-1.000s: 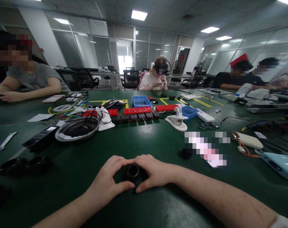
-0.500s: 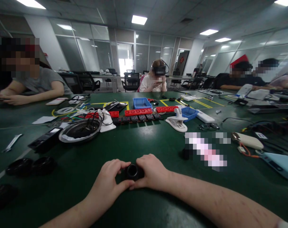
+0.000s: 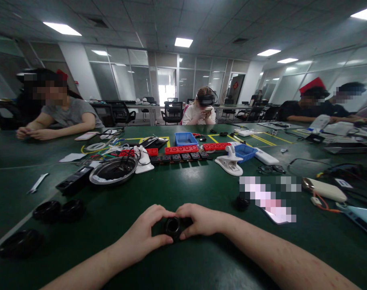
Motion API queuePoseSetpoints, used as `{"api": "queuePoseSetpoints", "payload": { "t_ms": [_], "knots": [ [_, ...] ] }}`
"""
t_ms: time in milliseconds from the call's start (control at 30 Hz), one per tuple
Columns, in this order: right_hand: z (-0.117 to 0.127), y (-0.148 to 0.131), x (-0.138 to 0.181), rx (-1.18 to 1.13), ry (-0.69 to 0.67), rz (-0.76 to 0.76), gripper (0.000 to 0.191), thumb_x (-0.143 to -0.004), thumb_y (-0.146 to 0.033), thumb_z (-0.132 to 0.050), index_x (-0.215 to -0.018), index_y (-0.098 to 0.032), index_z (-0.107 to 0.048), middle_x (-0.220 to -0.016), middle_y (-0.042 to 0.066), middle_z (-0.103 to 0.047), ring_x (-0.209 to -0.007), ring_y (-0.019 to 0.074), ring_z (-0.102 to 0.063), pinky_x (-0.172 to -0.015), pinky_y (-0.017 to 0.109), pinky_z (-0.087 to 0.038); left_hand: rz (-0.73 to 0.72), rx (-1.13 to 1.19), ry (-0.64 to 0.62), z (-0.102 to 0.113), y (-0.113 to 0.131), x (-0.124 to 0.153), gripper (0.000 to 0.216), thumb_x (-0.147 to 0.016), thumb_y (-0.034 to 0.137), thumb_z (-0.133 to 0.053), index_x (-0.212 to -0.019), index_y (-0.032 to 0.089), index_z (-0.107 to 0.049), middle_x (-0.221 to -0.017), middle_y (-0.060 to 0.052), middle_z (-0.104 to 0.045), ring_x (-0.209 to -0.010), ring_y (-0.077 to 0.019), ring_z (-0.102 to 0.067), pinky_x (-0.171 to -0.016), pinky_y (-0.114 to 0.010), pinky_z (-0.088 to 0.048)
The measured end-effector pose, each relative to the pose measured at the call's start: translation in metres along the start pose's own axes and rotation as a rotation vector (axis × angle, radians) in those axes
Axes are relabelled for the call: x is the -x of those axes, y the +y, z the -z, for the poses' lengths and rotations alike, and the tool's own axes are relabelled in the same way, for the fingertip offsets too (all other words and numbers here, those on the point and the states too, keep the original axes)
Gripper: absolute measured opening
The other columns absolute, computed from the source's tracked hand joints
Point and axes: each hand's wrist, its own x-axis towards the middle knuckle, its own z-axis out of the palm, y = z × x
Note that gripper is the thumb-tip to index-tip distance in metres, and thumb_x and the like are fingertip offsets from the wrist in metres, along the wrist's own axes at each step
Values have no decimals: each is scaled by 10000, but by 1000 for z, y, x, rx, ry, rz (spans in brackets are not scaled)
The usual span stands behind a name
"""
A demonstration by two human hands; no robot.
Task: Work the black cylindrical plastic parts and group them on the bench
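Observation:
A small black ring-shaped part (image 3: 173,226) sits low on the green table (image 3: 189,189), just in front of me. My left hand (image 3: 147,233) curls round its left side, thumb underneath and fingers over the top. From the other side my right hand (image 3: 200,219) pinches it with thumb and fingers. Both hands are closed on the part and their fingertips nearly meet above it.
A metal bowl (image 3: 113,171) with cables, red and black power strips (image 3: 183,151), blue bins (image 3: 185,139) and a white clamp (image 3: 230,161) lie beyond. Black round lids (image 3: 59,209) rest at left, a small black piece (image 3: 242,201) at right. People sit around the table.
The view has shifted right and tilted up a little. My hands stay closed on the black ring part, my right fingers now less wrapped over it.

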Motion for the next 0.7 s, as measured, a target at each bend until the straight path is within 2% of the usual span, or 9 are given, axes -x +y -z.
{"api": "queuePoseSetpoints", "payload": {
  "t_ms": [67,167,300,400,467,533,600,700],
  "knots": [
    [-2,0,-1,6,18,-67,239,-632,-262,-723,-813,-155,-608,-717,-40,-518,-676,109,-493,-572,186,-372,41,6,21,-4,1,-1,333,-666,206,-662,-985,240,-572,-918,-8,-542,-872,-197,-514,-760,-307,-407],
    [-11,-6,-2,132,92,-194,338,-581,-416,-734,-749,-162,-588,-653,-45,-510,-596,108,-476,-493,189,-327,104,-10,93,-11,0,-2,295,-624,223,-675,-903,213,-580,-877,-5,-554,-827,-204,-521,-712,-302,-411],
    [-28,-16,-6,455,251,-293,500,-586,-632,-613,-707,-148,-584,-668,26,-565,-631,176,-513,-584,281,-372,146,-72,235,-18,-3,-3,273,-615,234,-660,-875,200,-583,-854,-17,-566,-810,-218,-522,-693,-309,-409],
    [-32,-17,-7,520,321,-298,588,-564,-677,-591,-789,-134,-587,-753,70,-587,-714,224,-530,-671,350,-391,113,-80,282,-20,-6,-3,319,-647,243,-643,-958,210,-576,-893,-30,-566,-833,-222,-516,-695,-307,-406],
    [-27,-13,-5,432,316,-216,608,-556,-634,-636,-903,-139,-575,-843,73,-583,-781,228,-527,-705,350,-397,81,-72,258,-19,-6,-3,359,-677,255,-632,-1028,222,-563,-893,-30,-556,-833,-217,-512,-692,-301,-406],
    [-19,-7,-3,273,239,-106,546,-587,-525,-687,-974,-158,-566,-883,48,-573,-820,206,-522,-723,318,-402,59,-67,202,-17,-5,-3,361,-706,262,-616,-1062,237,-560,-873,-23,-543,-821,-207,-511,-684,-291,-406],
    [-10,-1,0,89,118,-34,395,-639,-379,-701,-949,-162,-589,-847,11,-568,-807,172,-526,-721,275,-403,48,-52,135,-14,-3,-2,348,-720,251,-607,-1065,250,-566,-877,-16,-534,-827,-198,-513,-693,-283,-407],
    [-1,6,2,-157,1,-27,215,-676,-226,-679,-865,-146,-617,-790,-25,-558,-753,127,-530,-689,224,-404,35,0,53,-11,1,-1,371,-707,221,-618,-1072,259,-564,-914,-10,-530,-869,-189,-510,-744,-282,-407]
  ]
}}
